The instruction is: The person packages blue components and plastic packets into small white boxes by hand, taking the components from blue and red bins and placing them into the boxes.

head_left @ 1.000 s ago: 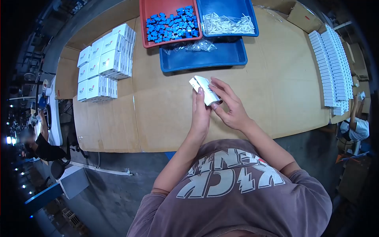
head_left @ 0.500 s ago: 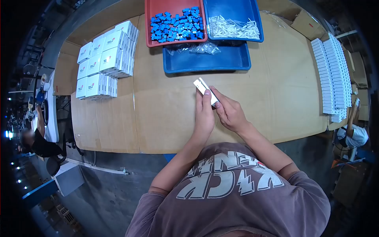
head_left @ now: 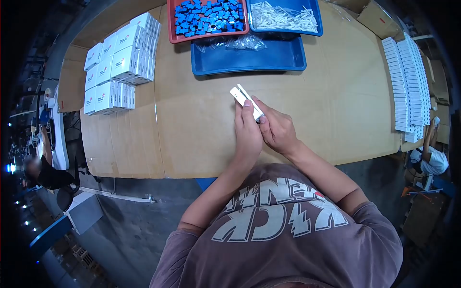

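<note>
Both hands hold a small, slim white box over the middle of the cardboard-covered table, tilted with its top end pointing up and left. A dark gap shows at that end between two white edges, like a parted flap. My left hand wraps the near left side, its thumb lying along the white face. On the right side, my right hand closes around the lower edge, thumb close to the bottom corner. The palms nearly meet below the box, and most fingers are hidden behind it.
Ahead sit a red tray of blue parts, a blue tray of white sticks, and a nearer blue tray with clear plastic bags. White boxes are stacked left, more white boxes right. People work at both far sides.
The view has shifted, so the trays and left stack sit higher in the picture. Both hands keep hold of the white box with nearly the same grip.
</note>
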Demonstrator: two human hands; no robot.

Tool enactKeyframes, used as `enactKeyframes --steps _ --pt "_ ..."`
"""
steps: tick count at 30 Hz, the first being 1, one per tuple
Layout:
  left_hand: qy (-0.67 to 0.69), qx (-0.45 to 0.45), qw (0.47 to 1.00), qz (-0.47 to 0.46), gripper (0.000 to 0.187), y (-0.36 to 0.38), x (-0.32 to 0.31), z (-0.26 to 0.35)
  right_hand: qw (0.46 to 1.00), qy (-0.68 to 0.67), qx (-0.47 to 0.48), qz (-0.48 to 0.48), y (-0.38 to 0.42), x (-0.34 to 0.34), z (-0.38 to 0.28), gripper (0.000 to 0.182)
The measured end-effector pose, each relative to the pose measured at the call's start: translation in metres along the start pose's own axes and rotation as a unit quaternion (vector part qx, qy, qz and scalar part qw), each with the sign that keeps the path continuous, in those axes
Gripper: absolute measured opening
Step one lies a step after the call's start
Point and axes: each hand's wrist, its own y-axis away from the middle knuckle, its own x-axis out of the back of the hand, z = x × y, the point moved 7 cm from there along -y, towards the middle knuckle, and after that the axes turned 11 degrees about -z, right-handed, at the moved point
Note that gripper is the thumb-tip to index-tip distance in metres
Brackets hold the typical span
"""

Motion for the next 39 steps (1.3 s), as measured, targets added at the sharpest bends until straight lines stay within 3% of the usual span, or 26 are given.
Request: enactKeyframes --steps 10,17,20,21,22,23,26,27,29,32,35,36,39 --pt "0.008 -0.028 1.000 -0.006 0.043 0.003 0.002 0.002 0.999 -0.003 0.040 0.020 -0.003 -0.001 -0.003 0.040" --pt "0.035 -0.062 0.997 -0.041 0.047 -0.002 0.018 -0.019 0.992 -0.118 0.005 -0.040 0.000 -0.002 0.002 0.043" --pt "-0.034 -0.155 0.985 -0.064 0.060 0.007 0.009 0.016 0.974 -0.204 -0.049 -0.085 0.000 0.006 0.011 0.045" --pt "0.009 -0.133 0.986 -0.104 0.079 0.008 0.010 0.018 0.969 -0.219 -0.085 -0.079 0.002 0.009 0.015 0.046" --pt "-0.029 -0.159 0.980 -0.116 0.083 0.010 0.011 0.022 0.962 -0.234 -0.121 -0.073 0.004 0.010 0.019 0.047" --pt "-0.066 -0.185 0.972 -0.127 0.087 0.012 0.010 0.025 0.921 -0.328 -0.203 -0.054 0.011 0.004 0.028 0.048" --pt "-0.155 -0.220 0.950 -0.159 0.101 0.015 0.007 0.024 0.779 -0.527 -0.312 -0.137 0.016 0.000 0.033 0.048" --pt "-0.184 -0.223 0.943 -0.168 0.101 0.017 0.004 0.024 0.773 -0.535 -0.314 -0.132 0.014 0.002 0.026 0.048" --pt "-0.248 -0.233 0.924 -0.172 0.106 0.020 0.004 0.022 0.787 -0.516 -0.308 -0.142 0.010 0.005 0.019 0.049" --pt "-0.219 -0.282 0.921 -0.158 0.101 0.022 0.001 0.035 0.799 -0.514 -0.286 -0.123 0.005 0.002 0.015 0.051" --pt "-0.039 -0.154 0.982 -0.098 0.079 0.014 0.011 0.022 0.820 -0.505 -0.259 -0.076 0.006 -0.006 0.016 0.054" --pt "-0.019 -0.130 0.984 -0.117 0.073 0.012 0.013 0.015 0.828 -0.499 -0.248 -0.060 0.006 -0.008 0.016 0.055" --pt "0.009 -0.072 0.987 -0.145 0.065 0.003 0.018 0.003 0.932 -0.306 -0.181 -0.067 0.001 0.002 0.002 0.056"
